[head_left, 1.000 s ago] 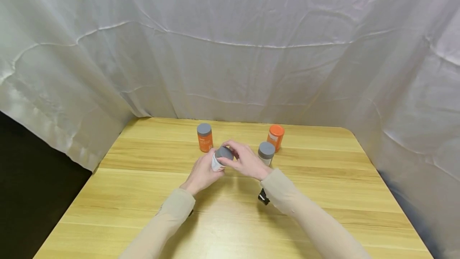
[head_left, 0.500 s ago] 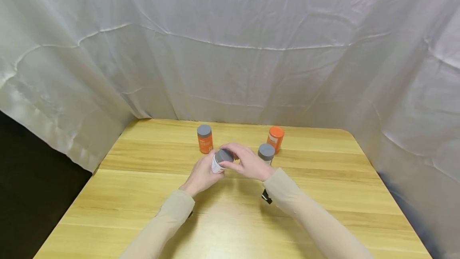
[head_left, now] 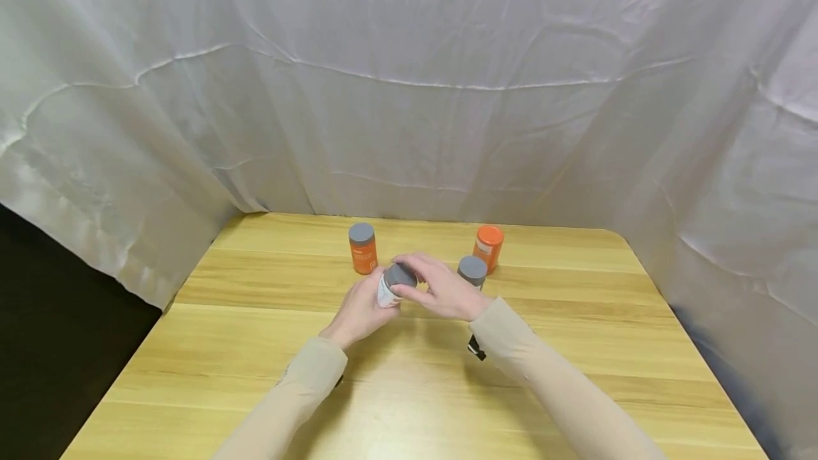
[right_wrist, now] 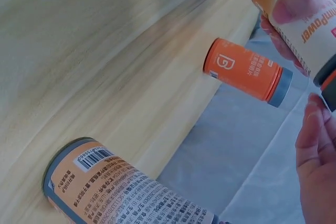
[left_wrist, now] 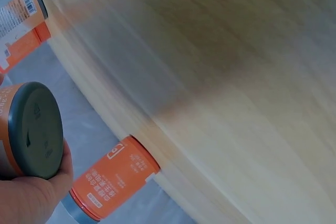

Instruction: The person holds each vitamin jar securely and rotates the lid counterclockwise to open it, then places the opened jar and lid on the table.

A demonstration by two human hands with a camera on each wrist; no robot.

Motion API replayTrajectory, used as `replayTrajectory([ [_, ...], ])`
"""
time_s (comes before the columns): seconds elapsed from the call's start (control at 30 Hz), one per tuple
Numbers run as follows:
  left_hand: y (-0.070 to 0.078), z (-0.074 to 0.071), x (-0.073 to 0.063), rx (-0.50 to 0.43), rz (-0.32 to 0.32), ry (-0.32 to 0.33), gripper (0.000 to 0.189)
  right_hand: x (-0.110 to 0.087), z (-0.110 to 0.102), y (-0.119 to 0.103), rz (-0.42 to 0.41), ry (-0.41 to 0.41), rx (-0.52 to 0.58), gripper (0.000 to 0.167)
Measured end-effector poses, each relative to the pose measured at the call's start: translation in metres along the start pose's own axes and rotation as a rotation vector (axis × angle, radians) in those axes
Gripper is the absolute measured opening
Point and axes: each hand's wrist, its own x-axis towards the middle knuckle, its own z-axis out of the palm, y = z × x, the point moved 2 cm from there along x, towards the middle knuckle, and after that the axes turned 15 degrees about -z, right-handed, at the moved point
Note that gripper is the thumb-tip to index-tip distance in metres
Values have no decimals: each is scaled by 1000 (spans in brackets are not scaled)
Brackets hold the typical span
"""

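Observation:
My left hand point(head_left: 361, 311) grips a white and orange supplement bottle point(head_left: 386, 296) by its body, tilted and lifted above the table. Its dark grey base faces the camera in the left wrist view. The fingers and thumb of my right hand point(head_left: 445, 292) hold the bottle's grey cap point(head_left: 400, 275) from either side. In the right wrist view, an orange band shows between the grey cap point(right_wrist: 329, 98) and the bottle's dark shoulder. My left thumb lies across the label of the bottle point(right_wrist: 310, 35) there, while my right fingers point(right_wrist: 313, 129) reach up to the cap.
An orange bottle with a grey lid point(head_left: 363, 248) stands behind my left hand. Beyond my right wrist stand a grey-lidded bottle point(head_left: 473, 270), partly hidden, and an all-orange one point(head_left: 488, 247). The wooden table point(head_left: 575, 346) ends at grey curtains point(head_left: 409, 126).
My right hand has turned slightly on the cap, its wrist shifting a little to the right. The left hand keeps its grip on the bottle, and the standing bottles stay put.

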Motion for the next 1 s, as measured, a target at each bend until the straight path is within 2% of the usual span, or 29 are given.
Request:
replayTrajectory([
  [0.17,2,0,0,16,19,2,50,0,0,-2,67,43,-13,55],
  [0.33,1,1,1,43,23,6,51,3,1,-2,128,97,18,51],
  [0.6,1,-1,1,100,28,44,53,11,0,-9,288,143,76,45],
  [0.83,1,-2,0,150,6,71,56,17,1,-16,406,100,19,48],
  [1.0,0,-1,0,167,5,87,59,19,2,-20,441,85,-10,47],
])
